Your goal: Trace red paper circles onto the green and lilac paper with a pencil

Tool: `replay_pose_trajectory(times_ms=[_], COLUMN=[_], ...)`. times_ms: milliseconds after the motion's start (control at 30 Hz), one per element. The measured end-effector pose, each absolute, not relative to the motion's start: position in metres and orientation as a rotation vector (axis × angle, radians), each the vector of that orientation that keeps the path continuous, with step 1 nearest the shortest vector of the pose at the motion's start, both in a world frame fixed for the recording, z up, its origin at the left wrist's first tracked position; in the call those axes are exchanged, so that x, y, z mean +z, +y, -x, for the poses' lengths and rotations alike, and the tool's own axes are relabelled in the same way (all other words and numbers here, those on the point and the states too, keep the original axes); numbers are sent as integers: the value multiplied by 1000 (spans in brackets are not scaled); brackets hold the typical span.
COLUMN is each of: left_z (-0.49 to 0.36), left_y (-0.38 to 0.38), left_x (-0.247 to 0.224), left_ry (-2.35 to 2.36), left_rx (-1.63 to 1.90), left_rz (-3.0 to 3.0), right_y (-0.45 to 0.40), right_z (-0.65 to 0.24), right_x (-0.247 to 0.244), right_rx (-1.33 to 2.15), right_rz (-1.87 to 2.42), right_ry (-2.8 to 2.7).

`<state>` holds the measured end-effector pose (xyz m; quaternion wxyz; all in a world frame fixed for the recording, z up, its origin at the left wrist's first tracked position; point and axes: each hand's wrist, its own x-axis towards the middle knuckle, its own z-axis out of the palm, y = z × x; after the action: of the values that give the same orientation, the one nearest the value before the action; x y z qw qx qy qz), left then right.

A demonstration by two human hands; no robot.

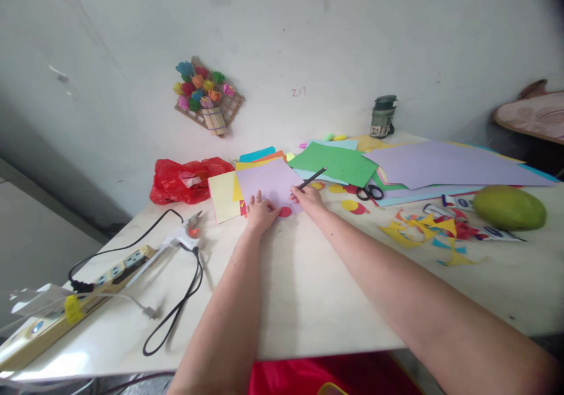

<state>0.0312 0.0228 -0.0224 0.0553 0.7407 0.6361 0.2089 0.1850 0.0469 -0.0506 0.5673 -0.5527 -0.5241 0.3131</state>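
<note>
A light purple sheet of paper [268, 177] lies in front of me, over yellow and orange sheets. My left hand [261, 211] rests flat on its near part with the fingers spread. In my right hand [307, 198] a dark pencil [314, 176] is gripped, its upper end slanting up to the right; its tip is too small to make out against the paper. A red paper circle [285, 211] lies at the sheet's near edge, between my hands. Just right of my right hand are yellow and red paper circles [352, 206].
Black-handled scissors [370, 193] lie near green sheets [337, 163]. Paper scraps [418, 230], glue tubes [496, 234] and a green mango-like fruit [510, 208] sit at right. At left are a glue gun [189, 233], a power strip [118, 271], cords and a red plastic bag [180, 180].
</note>
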Motion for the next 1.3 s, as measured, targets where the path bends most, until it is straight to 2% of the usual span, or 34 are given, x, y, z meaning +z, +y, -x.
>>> replay_pose_trajectory(times_ms=[467,733,1300], left_z=[-32,-32,-31], left_y=[21,21,15], left_x=[-22,-24,-23], left_ry=[1948,1915,1868], left_rx=[616,622,565], left_rz=[-2228,-2235,-2301], right_y=[35,36,40], right_z=[-181,-180,-181], right_x=[-42,-44,-48], right_rx=[806,700,734], right_rz=[1257,1351,1328], right_ry=[-1293,-1472,-1456])
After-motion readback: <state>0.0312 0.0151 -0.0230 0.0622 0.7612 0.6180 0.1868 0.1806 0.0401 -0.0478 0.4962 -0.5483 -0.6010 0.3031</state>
